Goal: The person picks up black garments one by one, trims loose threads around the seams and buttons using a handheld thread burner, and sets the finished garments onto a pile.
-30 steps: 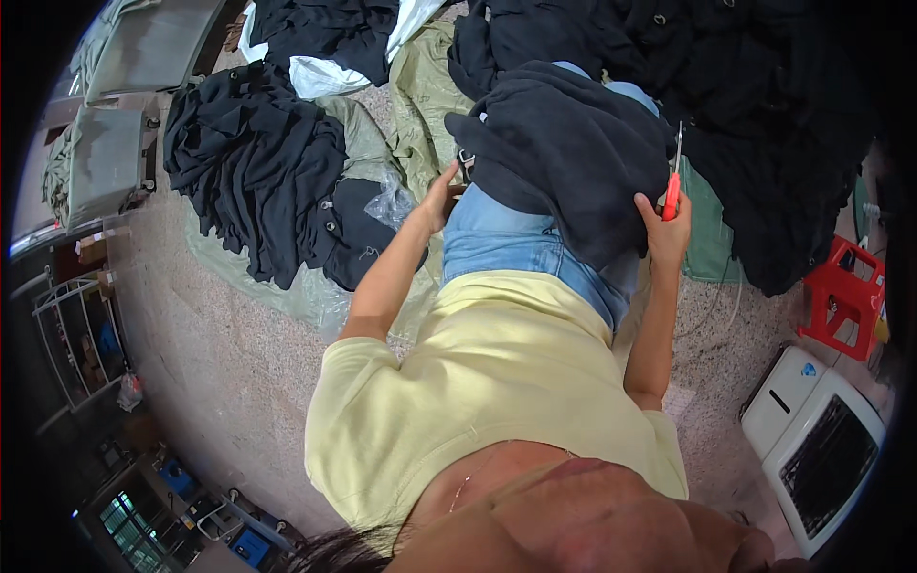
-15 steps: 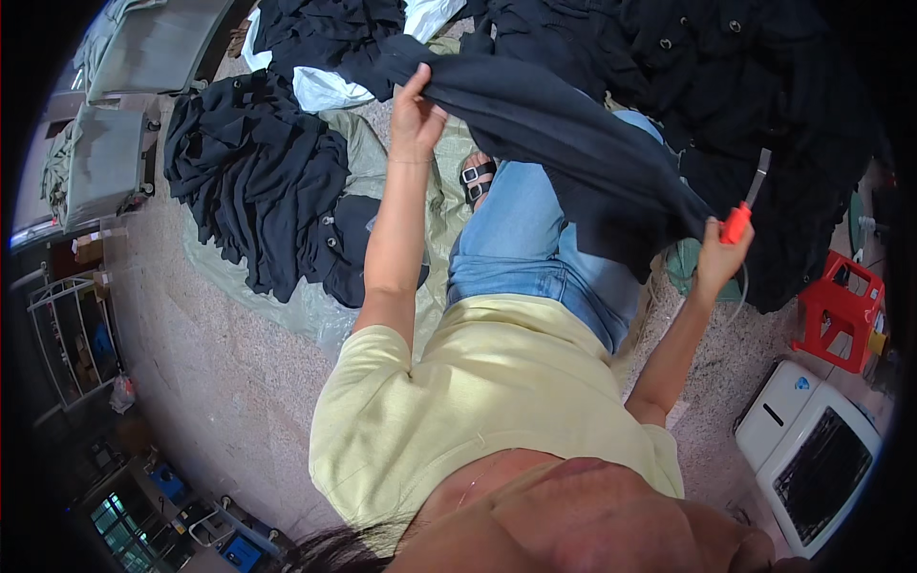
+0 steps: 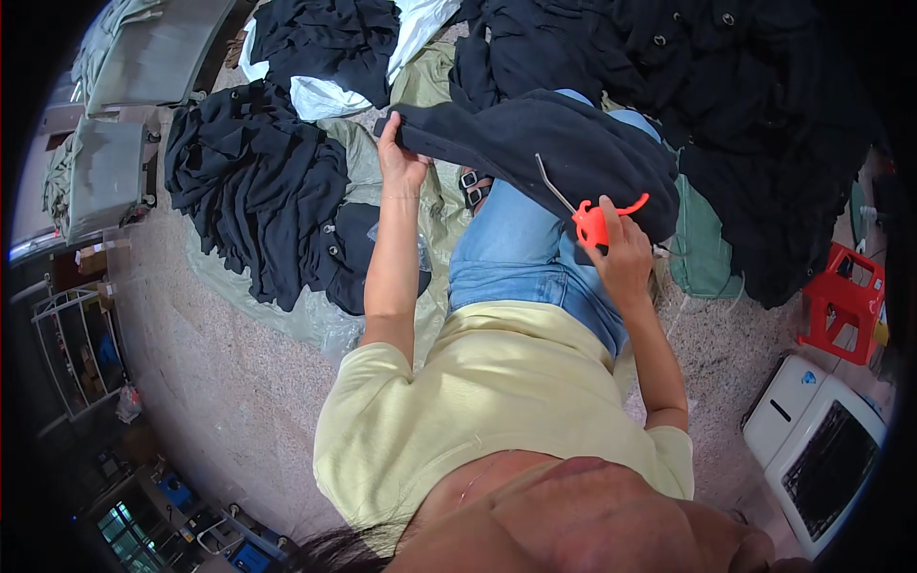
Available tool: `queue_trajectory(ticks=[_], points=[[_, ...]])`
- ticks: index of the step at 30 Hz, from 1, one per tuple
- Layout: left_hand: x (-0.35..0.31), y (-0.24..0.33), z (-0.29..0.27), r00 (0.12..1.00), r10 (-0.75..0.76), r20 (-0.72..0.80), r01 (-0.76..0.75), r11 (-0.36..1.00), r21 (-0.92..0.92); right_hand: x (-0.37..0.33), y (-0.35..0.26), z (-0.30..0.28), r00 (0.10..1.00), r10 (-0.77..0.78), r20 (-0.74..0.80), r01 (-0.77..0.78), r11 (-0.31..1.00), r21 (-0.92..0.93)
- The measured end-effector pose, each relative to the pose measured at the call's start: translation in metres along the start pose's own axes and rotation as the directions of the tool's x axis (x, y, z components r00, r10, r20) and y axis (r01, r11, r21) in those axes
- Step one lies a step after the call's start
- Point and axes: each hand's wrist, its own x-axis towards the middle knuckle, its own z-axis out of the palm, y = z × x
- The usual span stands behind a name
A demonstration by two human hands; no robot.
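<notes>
A black garment stretches across my lap. My left hand is closed on its narrow left end, pinching the edge between thumb and fingers. Over the garment's right part, my right hand is closed round red-handled scissors. Their thin metal blade points up and to the left, above the fabric. Whether the right fingers also touch the cloth, I cannot tell.
Piles of black garments lie at left and right, some with metal eyelets. Plastic sheeting is under the left pile. A red stool and a white machine stand at right, with grey carts at far left.
My right hand has moved left and inward with the scissors, whose blade now tilts left. My left hand has come slightly lower and left. The garment, earlier stretched between both hands, rests lower over my lap.
</notes>
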Motion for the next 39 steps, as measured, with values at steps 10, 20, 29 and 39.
queue_trajectory(ticks=[10, 20, 29, 39], points=[[-0.008, 0.036, 0.179, 0.781, 0.025, 0.624, 0.173, 0.951, -0.255, 0.050, 0.041, -0.096, 0.688, 0.424, -0.589, -0.172, 0.884, 0.435], [0.024, -0.076, 0.093, 0.925, -0.378, -0.034, 0.379, 0.925, 0.029, -0.088, 0.007, -0.084, 0.815, 0.478, 0.328, -0.570, 0.763, 0.305], [-0.010, -0.049, 0.105, 0.936, -0.339, 0.094, 0.170, 0.669, 0.723, -0.038, 0.002, -0.115, 0.903, 0.352, 0.247, -0.393, 0.908, 0.144], [-0.002, -0.036, 0.067, 0.963, -0.150, 0.225, 0.093, 0.965, 0.246, -0.006, -0.009, -0.098, 0.914, 0.347, 0.208, -0.389, 0.895, 0.218]])
